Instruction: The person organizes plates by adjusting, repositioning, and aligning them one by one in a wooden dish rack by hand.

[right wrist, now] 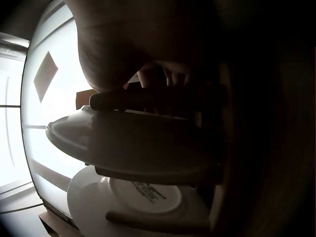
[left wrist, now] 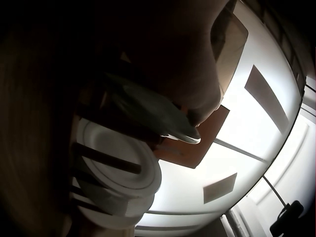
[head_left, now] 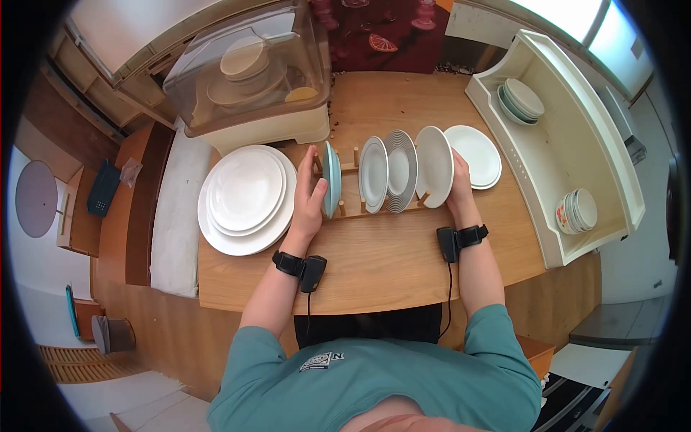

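A wooden peg rack (head_left: 350, 167) on the table holds upright plates: blue ones (head_left: 332, 180) at its left end, then a white-rimmed plate (head_left: 373, 175), a ringed plate (head_left: 401, 171) and a white plate (head_left: 435, 167). My left hand (head_left: 308, 205) lies with extended fingers against the outer side of the blue plates, which show edge-on in the left wrist view (left wrist: 153, 111). At the right end my right hand (head_left: 461, 189) is against the back of the white plate, its fingers partly hidden; the right wrist view shows the hand (right wrist: 133, 44) beside a peg and the plate (right wrist: 123, 143).
Stacked white plates (head_left: 247, 191) lie left of the rack, smaller white plates (head_left: 476, 155) right of it. Behind stands a lidded clear box (head_left: 252, 122) with dishes. A cream shelf unit (head_left: 554, 165) at the right holds bowls (head_left: 522, 101) and more bowls (head_left: 578, 211).
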Demonstrator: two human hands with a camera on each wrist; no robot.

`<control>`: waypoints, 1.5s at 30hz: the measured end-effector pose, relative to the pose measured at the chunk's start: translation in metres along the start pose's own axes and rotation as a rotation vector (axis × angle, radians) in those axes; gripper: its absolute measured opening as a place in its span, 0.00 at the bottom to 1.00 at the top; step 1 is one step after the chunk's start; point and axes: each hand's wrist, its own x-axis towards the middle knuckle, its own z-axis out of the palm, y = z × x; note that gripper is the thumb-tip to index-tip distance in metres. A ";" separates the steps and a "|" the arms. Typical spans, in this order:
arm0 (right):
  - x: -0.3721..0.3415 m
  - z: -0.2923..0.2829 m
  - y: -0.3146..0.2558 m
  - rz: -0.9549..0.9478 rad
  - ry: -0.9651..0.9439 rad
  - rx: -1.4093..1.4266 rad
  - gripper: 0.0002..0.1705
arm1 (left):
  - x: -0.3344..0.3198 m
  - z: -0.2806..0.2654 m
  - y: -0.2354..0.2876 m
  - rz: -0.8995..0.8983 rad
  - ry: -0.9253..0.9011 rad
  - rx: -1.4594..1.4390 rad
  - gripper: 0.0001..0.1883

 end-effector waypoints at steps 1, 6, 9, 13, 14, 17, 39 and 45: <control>0.001 0.000 0.001 -0.004 -0.004 -0.001 0.21 | 0.000 0.000 0.001 -0.009 -0.010 0.013 0.39; 0.001 -0.001 0.002 -0.021 0.007 -0.052 0.21 | 0.001 0.000 0.002 -0.028 -0.020 0.003 0.41; -0.001 0.000 -0.001 -0.016 0.002 -0.072 0.21 | 0.000 0.000 -0.008 -0.053 -0.020 -0.042 0.41; 0.001 -0.003 0.003 -0.027 -0.001 -0.059 0.21 | 0.000 -0.001 -0.018 -0.048 -0.040 -0.146 0.41; 0.001 -0.002 0.001 -0.015 -0.001 -0.035 0.21 | 0.000 -0.001 -0.019 -0.048 -0.043 -0.150 0.41; 0.000 -0.002 0.000 -0.010 -0.012 -0.003 0.21 | -0.001 0.000 -0.019 -0.065 -0.046 -0.202 0.42; 0.009 -0.036 0.021 -0.004 -0.073 -0.073 0.20 | 0.003 0.007 -0.026 -0.021 0.006 -0.086 0.39; -0.003 -0.003 -0.004 -0.045 -0.204 -0.005 0.25 | 0.004 0.007 -0.027 -0.039 0.012 -0.097 0.36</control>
